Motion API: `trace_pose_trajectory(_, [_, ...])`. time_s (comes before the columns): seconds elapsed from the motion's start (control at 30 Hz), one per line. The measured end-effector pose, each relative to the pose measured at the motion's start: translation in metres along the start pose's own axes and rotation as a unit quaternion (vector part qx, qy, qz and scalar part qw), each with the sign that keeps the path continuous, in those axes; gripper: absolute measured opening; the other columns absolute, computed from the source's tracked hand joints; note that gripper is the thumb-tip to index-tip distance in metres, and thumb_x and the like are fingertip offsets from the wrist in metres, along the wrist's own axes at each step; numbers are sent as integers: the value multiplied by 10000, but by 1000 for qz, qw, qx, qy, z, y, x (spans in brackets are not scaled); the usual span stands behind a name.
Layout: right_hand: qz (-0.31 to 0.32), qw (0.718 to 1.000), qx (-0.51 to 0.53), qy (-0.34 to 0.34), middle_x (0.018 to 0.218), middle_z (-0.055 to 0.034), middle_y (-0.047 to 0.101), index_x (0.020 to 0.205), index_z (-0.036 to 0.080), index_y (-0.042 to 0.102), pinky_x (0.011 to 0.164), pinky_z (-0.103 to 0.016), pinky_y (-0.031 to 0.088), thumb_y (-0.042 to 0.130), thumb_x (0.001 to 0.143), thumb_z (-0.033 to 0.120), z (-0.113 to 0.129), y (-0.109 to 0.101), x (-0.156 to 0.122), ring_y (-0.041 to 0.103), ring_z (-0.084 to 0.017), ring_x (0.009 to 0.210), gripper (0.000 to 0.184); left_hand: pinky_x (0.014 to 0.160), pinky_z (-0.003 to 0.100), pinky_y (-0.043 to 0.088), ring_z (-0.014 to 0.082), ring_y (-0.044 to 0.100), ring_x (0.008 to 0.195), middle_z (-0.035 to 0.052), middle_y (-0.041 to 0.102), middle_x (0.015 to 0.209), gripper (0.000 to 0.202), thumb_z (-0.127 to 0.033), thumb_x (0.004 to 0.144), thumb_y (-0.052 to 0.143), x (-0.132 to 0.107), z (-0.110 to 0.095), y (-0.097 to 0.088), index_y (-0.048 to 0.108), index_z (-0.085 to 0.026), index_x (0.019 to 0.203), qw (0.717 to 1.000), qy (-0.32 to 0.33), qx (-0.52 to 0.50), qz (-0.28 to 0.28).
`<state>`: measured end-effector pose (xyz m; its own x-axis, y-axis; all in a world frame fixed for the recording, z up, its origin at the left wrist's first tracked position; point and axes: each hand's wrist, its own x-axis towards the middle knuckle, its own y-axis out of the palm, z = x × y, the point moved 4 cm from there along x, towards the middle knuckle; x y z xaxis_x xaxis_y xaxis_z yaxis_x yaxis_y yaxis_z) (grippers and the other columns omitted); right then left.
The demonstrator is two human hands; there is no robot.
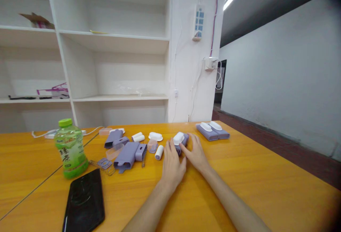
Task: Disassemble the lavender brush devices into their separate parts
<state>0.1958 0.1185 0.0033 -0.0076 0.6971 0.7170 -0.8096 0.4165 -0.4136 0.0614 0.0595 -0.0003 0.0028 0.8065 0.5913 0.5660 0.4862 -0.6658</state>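
Both my hands rest on the orange table [239,189] around a small purple case with a white cap [180,139]. My left hand [172,163] lies at its left side, fingers curled onto it. My right hand [195,152] presses against its right side, fingers stretched along it. Left of them lie several loose purple and white parts: a purple housing [127,155], a white roller [159,152], a white cap [155,136] and a clear cover [115,151]. Two finished purple cases with white caps [212,131] lie at the back right.
A green drink bottle [70,149] stands at the left, with a black phone [84,200] lying in front of it. White shelves [112,40] rise behind the table. A power strip [198,22] hangs on the pillar. The table's right edge drops to a dark floor.
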Motion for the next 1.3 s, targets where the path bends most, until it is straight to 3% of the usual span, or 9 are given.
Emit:
trace_pose_trajectory(0.1, [-8, 999, 22, 38, 1354, -145, 522, 1357, 195, 457, 1135, -485, 367, 649, 851, 442, -14, 4, 1, 476, -305, 1314, 595, 1190, 490, 214, 360, 268, 1459, 245, 323, 1542, 774, -319, 868, 590, 11, 12, 11, 229, -66, 1503, 999, -14, -38, -17])
trace_pose_trajectory(0.2, [-3, 997, 46, 58, 1399, -146, 517, 1383, 205, 458, 1135, -485, 365, 681, 817, 470, -19, 8, -1, 466, -309, 1338, 663, 1191, 463, 223, 347, 281, 1457, 236, 340, 1536, 754, -315, 855, 611, 22, 27, 16, 265, -80, 1482, 996, -20, -80, -17])
trace_pose_trajectory(0.37, [12, 994, 87, 66, 1398, -99, 559, 1364, 227, 510, 1151, -409, 346, 733, 767, 442, -14, 8, -2, 484, -259, 1334, 673, 1128, 451, 314, 325, 421, 1359, 192, 490, 1401, 615, -270, 812, 652, 34, 48, 12, 395, -143, 1356, 987, -45, -152, -11])
trace_pose_trajectory(0.47, [-6, 989, 105, 105, 1409, -133, 556, 1362, 191, 520, 1136, -433, 350, 715, 775, 483, -19, 3, 0, 488, -286, 1332, 684, 1043, 428, 389, 305, 531, 1208, 136, 578, 1248, 615, -260, 717, 747, 33, 51, 1, 460, -172, 1254, 980, -38, -195, 16])
trace_pose_trajectory(0.57, [-25, 979, 123, 160, 1260, -163, 661, 1298, 145, 578, 1025, -446, 439, 601, 848, 560, -31, -8, 4, 601, -316, 1186, 613, 1000, 382, 418, 262, 572, 1120, 74, 599, 1183, 642, -241, 645, 810, 28, 52, -11, 490, -211, 1201, 967, -17, -244, 63])
trace_pose_trajectory(0.67, [-20, 971, 145, 190, 1029, -120, 748, 1025, 148, 713, 913, -393, 483, 518, 875, 610, -38, -18, 7, 663, -309, 1016, 524, 1008, 351, 413, 231, 572, 1108, 42, 599, 1158, 577, -199, 643, 809, 24, 54, -18, 513, -230, 1138, 952, 1, -289, 102])
trace_pose_trajectory(0.77, [-9, 965, 161, 208, 902, -83, 760, 819, 168, 732, 858, -360, 481, 528, 850, 632, -37, -22, 7, 664, -302, 945, 508, 999, 342, 424, 221, 565, 1111, 41, 584, 1138, 534, -126, 650, 769, 23, 54, -22, 500, -225, 1100, 939, 6, -323, 122])
trace_pose_trajectory(1.1, [45, 929, 224, 290, 930, -104, 775, 880, 156, 786, 769, -344, 513, 619, 786, 545, -49, -24, 9, 690, -275, 888, 434, 1096, 347, 374, 212, 511, 1241, 49, 531, 1280, 510, 28, 614, 597, 21, 11, -47, 448, -245, 1018, 919, 98, -352, 151])
trace_pose_trajectory(1.3, [126, 932, 235, 247, 739, -67, 756, 736, 145, 785, 563, -265, 462, 692, 745, 585, -35, -28, 4, 658, -211, 667, 450, 1198, 411, 266, 245, 441, 1356, 60, 538, 1375, 725, 51, 602, 523, 15, 17, -37, 525, -254, 1260, 932, 111, -314, 146])
